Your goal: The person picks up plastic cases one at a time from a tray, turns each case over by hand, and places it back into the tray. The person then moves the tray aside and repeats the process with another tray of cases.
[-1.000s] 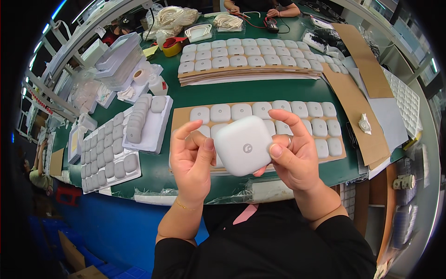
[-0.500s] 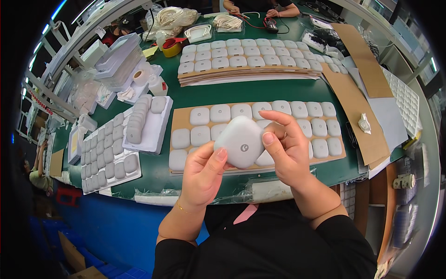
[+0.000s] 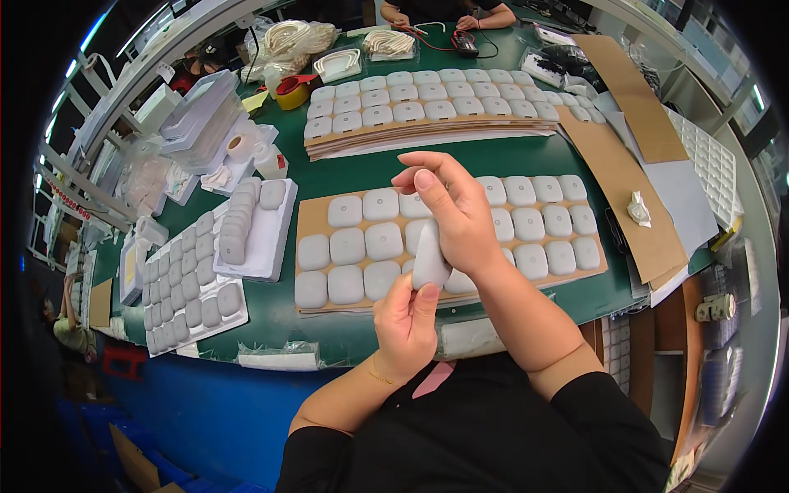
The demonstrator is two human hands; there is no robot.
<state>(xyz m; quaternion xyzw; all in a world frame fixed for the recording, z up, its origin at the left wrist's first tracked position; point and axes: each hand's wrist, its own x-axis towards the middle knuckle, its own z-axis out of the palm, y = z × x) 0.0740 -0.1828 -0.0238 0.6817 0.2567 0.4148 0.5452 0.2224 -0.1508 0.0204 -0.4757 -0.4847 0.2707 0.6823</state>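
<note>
Between thumb and fingers, my left hand (image 3: 405, 327) grips the lower edge of a light grey, rounded-square plastic device (image 3: 428, 261), which is turned nearly edge-on. My right hand (image 3: 462, 212) is at the device's right side, its palm side against or very close to it. Its fingers are loosely bent and apart from the thumb, holding nothing. Behind both hands, rows of similar devices (image 3: 347, 246) lie on a brown cardboard sheet (image 3: 312, 203), partly hidden by my hands and right forearm.
More devices cover a cardboard stack (image 3: 329, 150) farther back. At left stand a white tray (image 3: 236, 306) of devices and a white foam tray (image 3: 275, 234). Cardboard strips (image 3: 612, 177) lie at right. Across the green table (image 3: 526, 156), a person's hands (image 3: 466, 23) hold cabled tools.
The device has turned from face-on to nearly edge-on. My right hand has moved up and left, off its pinch at the device's edge; my left hand has shifted right and down.
</note>
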